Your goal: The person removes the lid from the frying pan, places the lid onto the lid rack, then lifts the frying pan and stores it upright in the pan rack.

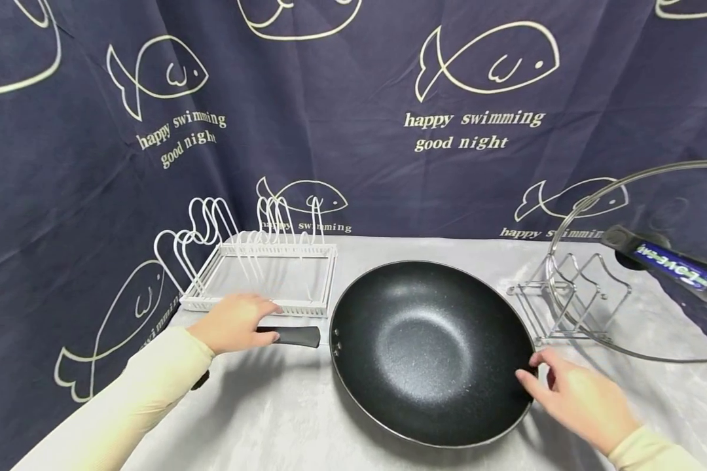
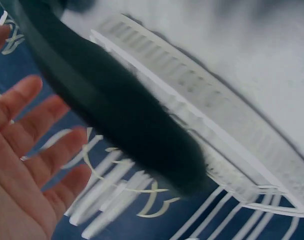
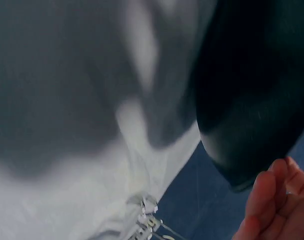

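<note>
A black wok (image 1: 424, 353) with a riveted side handle takes up the middle of the grey table, its inside facing up. My left hand (image 1: 238, 324) is at the black wok handle (image 1: 297, 336), thumb on the near side. In the left wrist view its fingers (image 2: 54, 107) are spread and relaxed beside the handle (image 2: 116, 110), not curled round it. At the opposite rim my right hand (image 1: 589, 396) pinches the edge, thumb over the inner side. The right wrist view has its fingertips (image 3: 279, 167) against the wok's dark outer side (image 3: 252, 140).
A white rack (image 1: 324, 281) with tall wire loops stands behind my left hand. On the right, a large glass lid (image 1: 565, 222) with a blue-labelled black handle (image 1: 668, 261) stands in a chrome wire rack (image 1: 589, 294). A dark blue fish-print cloth (image 1: 377, 163) hangs behind.
</note>
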`<move>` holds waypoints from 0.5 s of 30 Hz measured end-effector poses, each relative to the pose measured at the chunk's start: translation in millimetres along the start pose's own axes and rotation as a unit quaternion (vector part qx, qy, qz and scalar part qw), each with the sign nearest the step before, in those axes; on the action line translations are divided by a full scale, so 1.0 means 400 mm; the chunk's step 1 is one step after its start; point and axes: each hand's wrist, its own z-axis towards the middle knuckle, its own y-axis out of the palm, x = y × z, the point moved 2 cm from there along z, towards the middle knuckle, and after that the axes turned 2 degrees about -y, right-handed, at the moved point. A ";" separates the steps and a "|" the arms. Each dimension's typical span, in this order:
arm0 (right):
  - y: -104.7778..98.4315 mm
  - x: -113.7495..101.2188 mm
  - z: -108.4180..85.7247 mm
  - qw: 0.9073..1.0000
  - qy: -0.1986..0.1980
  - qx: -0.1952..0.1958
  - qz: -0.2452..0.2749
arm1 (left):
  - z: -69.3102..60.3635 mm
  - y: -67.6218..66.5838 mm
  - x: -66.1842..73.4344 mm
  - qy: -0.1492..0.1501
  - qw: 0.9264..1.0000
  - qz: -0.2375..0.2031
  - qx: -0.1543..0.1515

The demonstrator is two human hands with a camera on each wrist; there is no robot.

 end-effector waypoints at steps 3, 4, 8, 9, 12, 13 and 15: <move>0.021 -0.016 -0.006 0.999 -0.039 0.022 0.011 | -0.027 0.016 -0.028 -0.019 0.999 -0.033 -0.025; 0.025 -0.018 -0.008 0.999 -0.042 0.026 0.014 | -0.035 0.019 -0.035 -0.028 0.998 -0.046 -0.034; 0.033 -0.017 -0.020 0.999 -0.011 0.019 0.030 | -0.058 0.027 -0.053 -0.047 0.995 -0.073 -0.052; 0.034 -0.015 -0.024 0.999 0.004 0.009 0.035 | -0.063 0.028 -0.057 -0.052 0.994 -0.080 -0.057; 0.032 -0.005 -0.032 0.998 0.051 -0.027 0.033 | -0.075 0.032 -0.066 -0.063 0.991 -0.097 -0.064; 0.031 -0.002 -0.033 0.997 0.063 -0.036 0.027 | -0.079 0.034 -0.069 -0.069 0.990 -0.107 -0.066; 0.029 0.000 -0.032 0.996 0.075 -0.050 0.014 | -0.088 0.039 -0.073 -0.080 0.987 -0.121 -0.065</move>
